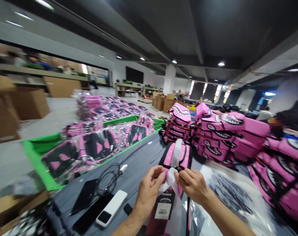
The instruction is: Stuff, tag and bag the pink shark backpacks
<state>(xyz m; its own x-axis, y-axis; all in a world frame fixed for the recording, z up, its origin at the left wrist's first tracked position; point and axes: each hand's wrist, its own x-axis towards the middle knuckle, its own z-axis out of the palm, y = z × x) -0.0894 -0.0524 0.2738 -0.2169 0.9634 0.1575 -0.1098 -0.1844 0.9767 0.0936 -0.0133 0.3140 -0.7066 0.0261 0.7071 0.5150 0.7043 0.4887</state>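
quick one from the bench. The pink bag (177, 156) lies flat on the grey table (141, 154) right in front of me, top end pointing away. Its hang tag (164, 206) is at the near end, just under my hands.

Both hands are on the white wrap (172, 178) that runs up the middle of the bag. My left hand (151, 183) pinches it btw thumb and forefinger on the bag's left side. My right hand (193, 185) does the same on the bag's right side, other fingers curled in, fingertips nearly meeting. Can't tell if the wrap is paper or thin foam tbh, it's too blurry.

Tips for this bit, imo:
- Pinch close to the edge w/ both hands level, so the wrap pulls even and doesn't tear.
- Go light on the grip, it looks flimsy.
- Don't catch the tag string in the pinch, it's right below.
- The bag should sit flat, not lifted, or the wrap prob bunches up.

Other stuff: left of the bag there's a white power bank (111, 208), a black phone (84, 196) and a coiled cable (109, 179). Further left of the bag is a green bin (34, 154) full of bagged ones. Behind and right of the bag is a stack of pink bags (217, 134) w/ shark-mouth print. Clear poly sheets (228, 195) lie just right of the bag. They look slippery, so I'd watch my elbow there.
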